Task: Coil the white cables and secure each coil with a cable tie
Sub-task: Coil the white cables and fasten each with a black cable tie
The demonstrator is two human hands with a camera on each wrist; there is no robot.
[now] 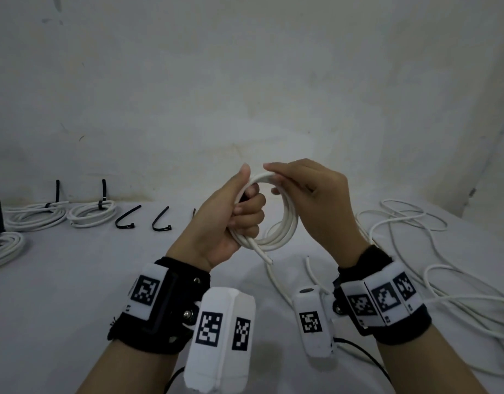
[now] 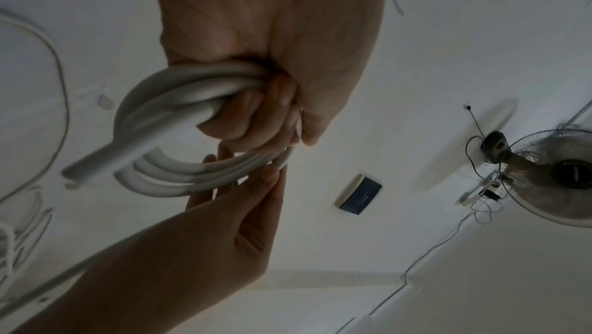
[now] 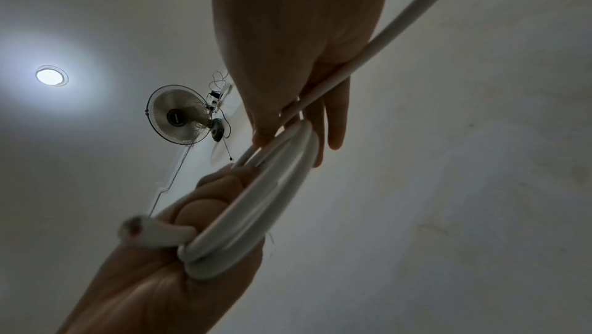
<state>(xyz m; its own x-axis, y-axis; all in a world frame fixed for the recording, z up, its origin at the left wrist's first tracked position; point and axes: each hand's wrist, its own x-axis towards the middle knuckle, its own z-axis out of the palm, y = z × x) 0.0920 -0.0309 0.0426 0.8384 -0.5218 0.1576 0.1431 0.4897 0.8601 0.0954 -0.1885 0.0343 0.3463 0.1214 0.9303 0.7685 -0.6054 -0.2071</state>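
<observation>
A white cable coil (image 1: pixel 286 227) of several loops is held upright above the table. My left hand (image 1: pixel 246 207) grips its left side, fingers curled through the loops (image 2: pixel 179 96), thumb up along the top. A cut end (image 1: pixel 269 260) sticks out below that fist. My right hand (image 1: pixel 276 180) pinches the running strand (image 3: pixel 323 86) between thumb and fingers at the top of the coil (image 3: pixel 272 187); the strand trails back past the right wrist. Two loose black cable ties (image 1: pixel 127 218) (image 1: pixel 161 221) lie at mid-left, and a third is mostly hidden behind my left hand.
Three tied white coils (image 1: pixel 6 245) (image 1: pixel 37 216) (image 1: pixel 91 213) lie at the table's far left, with their black tie tails sticking up. Loose white cables (image 1: pixel 415 237) sprawl over the right side. A bare wall stands close behind the table.
</observation>
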